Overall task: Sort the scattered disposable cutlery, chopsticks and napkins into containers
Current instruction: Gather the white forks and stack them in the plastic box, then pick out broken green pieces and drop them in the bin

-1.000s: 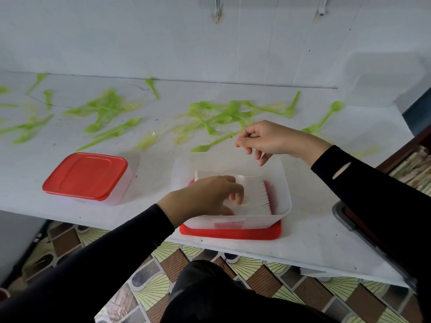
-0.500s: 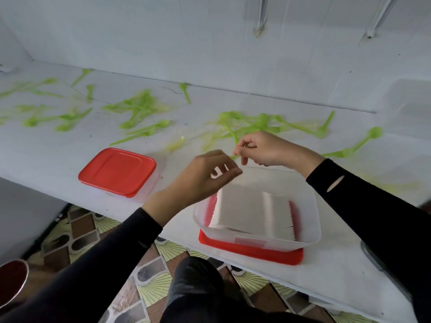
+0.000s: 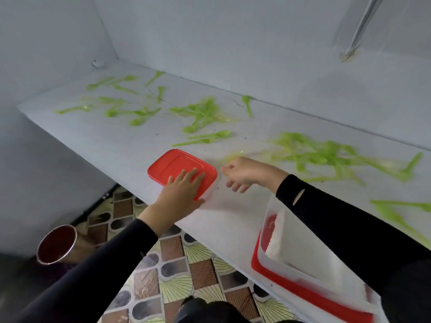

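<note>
A closed clear container with a red lid [image 3: 173,165] stands near the front edge of the white counter [image 3: 130,145]. My left hand [image 3: 182,190] lies flat on that lid with its fingers spread. My right hand [image 3: 242,173] hovers just right of the container, fingers loosely curled and holding nothing I can see. At the lower right an open clear container [image 3: 310,273] sits on its red lid and holds a stack of white napkins [image 3: 300,243]; my right sleeve crosses over it. Green plastic cutlery [image 3: 200,115] is scattered across the counter, with another heap [image 3: 326,157] behind my right hand.
A metal cup [image 3: 57,244] stands on the patterned tile floor below the counter's left end. White walls close the counter at the back and left. More green cutlery [image 3: 396,210] lies at the far right.
My left hand left the napkin container and moved left onto the red-lidded container. My right hand came away from the napkin box toward the same container. The view swung left.
</note>
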The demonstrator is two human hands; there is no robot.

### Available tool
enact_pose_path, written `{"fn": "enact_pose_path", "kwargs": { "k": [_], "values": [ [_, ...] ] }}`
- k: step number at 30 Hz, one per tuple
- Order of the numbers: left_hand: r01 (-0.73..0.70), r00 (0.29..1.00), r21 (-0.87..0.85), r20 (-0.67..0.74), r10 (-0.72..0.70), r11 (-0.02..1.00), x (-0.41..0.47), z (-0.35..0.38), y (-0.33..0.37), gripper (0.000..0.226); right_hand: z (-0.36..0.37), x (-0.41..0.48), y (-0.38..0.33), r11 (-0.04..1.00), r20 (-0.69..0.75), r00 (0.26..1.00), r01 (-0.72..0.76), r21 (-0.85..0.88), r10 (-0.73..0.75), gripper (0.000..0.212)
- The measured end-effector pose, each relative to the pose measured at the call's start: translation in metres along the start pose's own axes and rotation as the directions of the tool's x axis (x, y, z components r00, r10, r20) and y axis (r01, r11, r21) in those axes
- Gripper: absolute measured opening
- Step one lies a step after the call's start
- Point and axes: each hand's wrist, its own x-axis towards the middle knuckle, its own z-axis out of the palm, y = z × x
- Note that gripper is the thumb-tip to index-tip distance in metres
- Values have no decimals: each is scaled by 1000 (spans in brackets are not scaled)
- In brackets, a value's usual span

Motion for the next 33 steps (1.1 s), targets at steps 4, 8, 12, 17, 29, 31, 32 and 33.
{"fn": "enact_pose_path", "kwargs": {
  "k": [4, 8, 12, 17, 29, 31, 32, 33],
  "values": [
    [-62, 990, 187, -112, 84, 980, 4, 6, -7, 78, 22, 21, -17, 990, 125, 982, -137, -23, 139, 73],
    [-141, 946, 281, -244, 213, 949, 12, 20, -20, 70, 36, 30, -24, 955, 65, 978, -210, 208, 200, 74],
    [-235, 886, 316, -319, 337, 919, 23, 31, -28, 54, 41, 33, -23, 824, 47, 969, -230, 519, 241, 50],
    [-318, 801, 303, -422, 426, 898, 28, 26, -33, 28, 46, 25, -14, 742, 95, 974, -219, 633, 207, 23],
    [-439, 640, 251, -587, 496, 863, 27, 3, -54, 46, 79, 11, -31, 764, -161, 958, -81, 640, 237, 11],
    [-484, 627, 181, -611, 483, 856, 29, -10, -63, 43, 75, 10, -42, 782, -225, 939, -67, 620, 259, 9],
    [-498, 631, 142, -617, 470, 855, 30, -16, -67, 42, 71, 9, -47, 798, -262, 925, -67, 599, 274, 8],
    [-501, 632, 108, -632, 448, 859, 31, -19, -69, 40, 67, 9, -52, 825, -307, 907, -71, 560, 287, 11]
  ]
}}
